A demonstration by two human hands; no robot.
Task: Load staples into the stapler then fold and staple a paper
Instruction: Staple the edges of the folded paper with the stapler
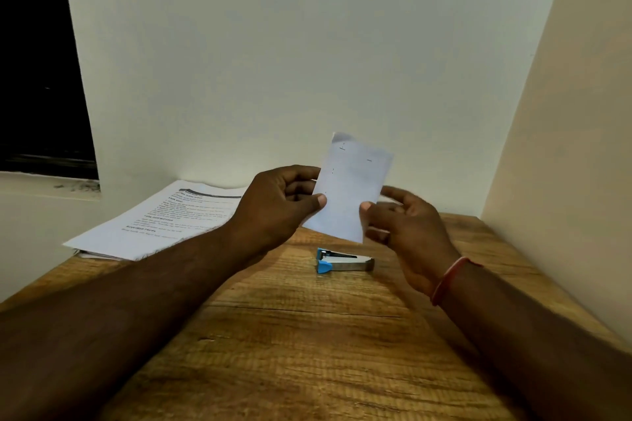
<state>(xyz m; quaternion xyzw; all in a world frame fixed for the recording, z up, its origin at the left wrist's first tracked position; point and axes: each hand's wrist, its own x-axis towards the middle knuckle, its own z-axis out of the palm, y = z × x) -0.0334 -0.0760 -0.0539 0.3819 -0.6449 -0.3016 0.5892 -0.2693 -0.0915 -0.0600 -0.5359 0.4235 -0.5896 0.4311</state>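
A pale wall (307, 44) fills the far side of the scene, meeting a cream side wall (564, 147) on the right, and a dark window opening (37, 61) sits at the far left. Below them runs a wooden table (290, 335) with a strong grain.

Both hands are raised above the table's far half, holding a small folded paper (349, 188) upright between them. The left hand (284, 202) pinches the paper's left edge, thumb on the near face and fingers curled behind. The right hand (407, 219) has its thumb tip on the paper's lower right edge, with its fingers loosely bent behind and beside it (slightly blurred, so how firmly it grips I cannot tell). A few short dark marks, probably staples, show near the paper's top. A red thread band (448, 280) circles the right wrist.

The stapler (343, 261), metal with a blue end, lies closed on the table just beneath the paper, between the two forearms and touching neither hand. At the far left of the table rests a stack of printed sheets (164, 219), its corner hanging over the table's left edge.
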